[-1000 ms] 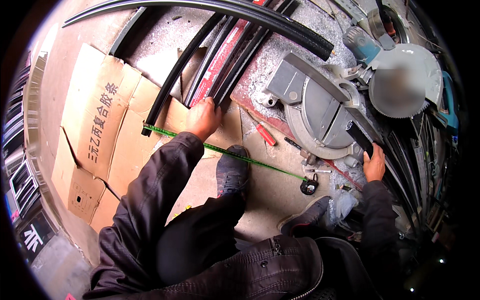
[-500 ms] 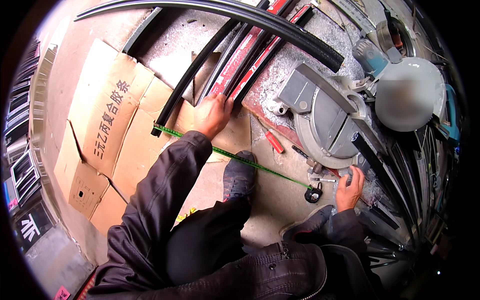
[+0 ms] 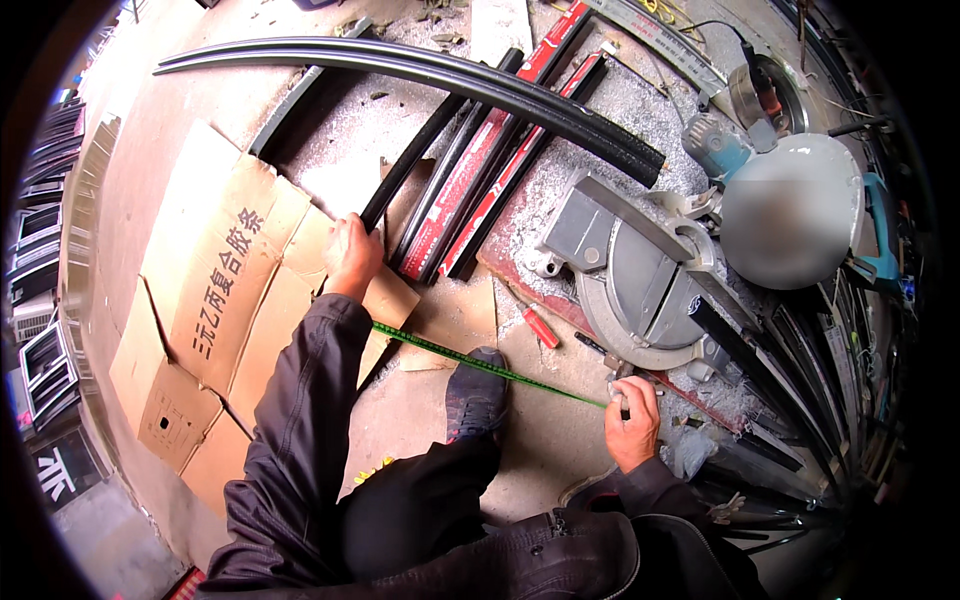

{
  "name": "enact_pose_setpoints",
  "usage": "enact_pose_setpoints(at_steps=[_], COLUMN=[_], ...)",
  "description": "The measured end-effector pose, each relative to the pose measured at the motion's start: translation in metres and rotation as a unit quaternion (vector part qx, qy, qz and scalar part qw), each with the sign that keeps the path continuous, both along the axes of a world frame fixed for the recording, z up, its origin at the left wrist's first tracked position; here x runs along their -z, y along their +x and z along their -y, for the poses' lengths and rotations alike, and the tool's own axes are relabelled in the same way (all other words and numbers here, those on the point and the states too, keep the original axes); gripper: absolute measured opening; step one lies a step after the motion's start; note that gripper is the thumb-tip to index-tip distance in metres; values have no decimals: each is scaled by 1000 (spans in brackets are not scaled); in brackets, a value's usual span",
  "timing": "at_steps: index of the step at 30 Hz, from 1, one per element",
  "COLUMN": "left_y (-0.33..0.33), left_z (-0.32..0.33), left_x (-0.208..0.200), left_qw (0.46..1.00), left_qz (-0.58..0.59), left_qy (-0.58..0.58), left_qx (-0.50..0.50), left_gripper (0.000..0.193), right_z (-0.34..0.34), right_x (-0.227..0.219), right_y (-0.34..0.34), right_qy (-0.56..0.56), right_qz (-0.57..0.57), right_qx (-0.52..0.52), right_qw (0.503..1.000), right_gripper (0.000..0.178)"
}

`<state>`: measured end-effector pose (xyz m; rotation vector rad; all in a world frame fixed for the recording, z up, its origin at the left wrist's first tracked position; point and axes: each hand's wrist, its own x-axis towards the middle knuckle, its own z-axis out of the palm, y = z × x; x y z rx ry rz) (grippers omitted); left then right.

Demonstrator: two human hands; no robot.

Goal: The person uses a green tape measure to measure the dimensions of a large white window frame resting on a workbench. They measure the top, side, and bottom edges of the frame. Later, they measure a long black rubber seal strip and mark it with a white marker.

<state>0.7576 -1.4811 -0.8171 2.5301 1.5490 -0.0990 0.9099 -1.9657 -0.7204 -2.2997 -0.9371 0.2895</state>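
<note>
Left hand pressed down on flattened brown cardboard on the floor, fingers curled at the near end of a black profile strip; grip closed there, though whether on the strip's end or on the tape's tip cannot be told. Right hand low at the right, near the base of a grey mitre saw, fingers wrapped shut around the case of a tape measure, the case itself mostly hidden inside the fist. Green tape measure blade stretched taut between both hands, running from under the left wrist, across the toe of a dark shoe, to the right fist. Dark sleeves on both forearms, dark trousers and jacket filling the lower edge. Beside the black strip, more long profiles lying side by side on the grey, dusty concrete floor: a red one and further black ones, all angled up toward the top right. Across their far ends, a long curved-looking black bar, bent by the lens. Between the saw and the shoe, a red-handled screwdriver lying on a scrap of cardboard. Behind the saw, a blue power tool and a pale rounded blurred shape. At the right rim, stacked dark profiles just beside the saw.
</note>
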Motion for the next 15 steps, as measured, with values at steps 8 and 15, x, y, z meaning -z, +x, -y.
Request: enact_pose_setpoints(at_steps=[8,15], left_y=[-5,-16], left_z=[-35,-28], left_x=[-19,-89], left_qw=[997,983], left_qz=[66,105], left_qy=[31,-154], left_qx=[13,7], left_gripper=[34,41], right_z=[-11,-23], right_x=[-2,7], right_y=[-4,-20], right_qy=[10,-11], right_qz=[-40,-67], right_qx=[-7,-54], right_qw=[999,996], right_gripper=[22,25])
